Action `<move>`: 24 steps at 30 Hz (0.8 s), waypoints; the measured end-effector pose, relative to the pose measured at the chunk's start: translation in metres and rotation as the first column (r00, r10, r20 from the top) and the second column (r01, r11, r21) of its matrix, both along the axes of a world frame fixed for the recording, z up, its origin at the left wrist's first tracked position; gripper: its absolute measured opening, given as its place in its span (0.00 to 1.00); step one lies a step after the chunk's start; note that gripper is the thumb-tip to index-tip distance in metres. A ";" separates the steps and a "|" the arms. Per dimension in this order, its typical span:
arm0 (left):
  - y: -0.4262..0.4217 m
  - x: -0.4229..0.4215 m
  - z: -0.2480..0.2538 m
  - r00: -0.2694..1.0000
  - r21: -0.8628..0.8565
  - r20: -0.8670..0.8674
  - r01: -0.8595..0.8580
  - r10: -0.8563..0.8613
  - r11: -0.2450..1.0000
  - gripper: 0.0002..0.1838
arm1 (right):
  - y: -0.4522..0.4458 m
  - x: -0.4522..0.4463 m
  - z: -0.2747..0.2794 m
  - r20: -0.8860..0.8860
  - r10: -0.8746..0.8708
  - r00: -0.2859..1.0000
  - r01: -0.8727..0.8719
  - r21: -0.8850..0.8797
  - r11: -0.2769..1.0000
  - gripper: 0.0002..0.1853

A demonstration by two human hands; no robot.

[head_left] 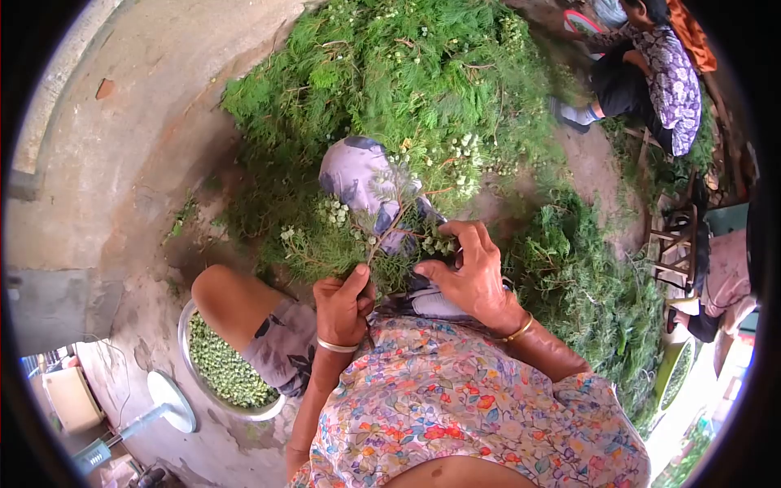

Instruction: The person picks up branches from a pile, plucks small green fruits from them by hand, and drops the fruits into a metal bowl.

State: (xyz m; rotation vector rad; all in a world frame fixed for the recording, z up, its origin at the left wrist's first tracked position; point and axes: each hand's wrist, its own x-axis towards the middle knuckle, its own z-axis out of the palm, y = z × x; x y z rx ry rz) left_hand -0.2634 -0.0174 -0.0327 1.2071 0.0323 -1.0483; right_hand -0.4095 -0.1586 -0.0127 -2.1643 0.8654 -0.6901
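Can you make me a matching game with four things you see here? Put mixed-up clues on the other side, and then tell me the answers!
Things:
1. Left hand
2. Right hand
3. Round basin
4. Big leafy heap

Clues:
A. Has many small green pieces inside
B. Wears a gold-coloured bracelet
C. Lies on the ground beyond both hands
D. Pinches the stem of a sprig and wears a pale bracelet

Right pairs: 1-D, 2-B, 3-A, 4-C

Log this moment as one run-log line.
left hand: pinching branch | right hand: at same branch, hold unclear | bowl: holds green bits, by left leg | leafy pile: ahead
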 end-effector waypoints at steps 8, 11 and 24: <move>0.001 -0.001 0.000 0.999 0.016 0.032 0.005 -0.005 1.000 0.13 | -0.008 0.019 -0.008 0.079 0.007 0.997 -0.003 -0.049 0.999 0.22; 0.003 -0.001 -0.001 0.999 0.005 0.045 -0.014 0.013 1.000 0.12 | -0.013 0.017 -0.009 0.131 -0.003 0.991 -0.016 0.145 0.989 0.14; 0.002 -0.002 -0.010 0.993 0.031 0.066 -0.099 0.097 0.995 0.12 | -0.042 -0.006 -0.008 0.162 0.086 0.983 -0.179 0.738 0.651 0.04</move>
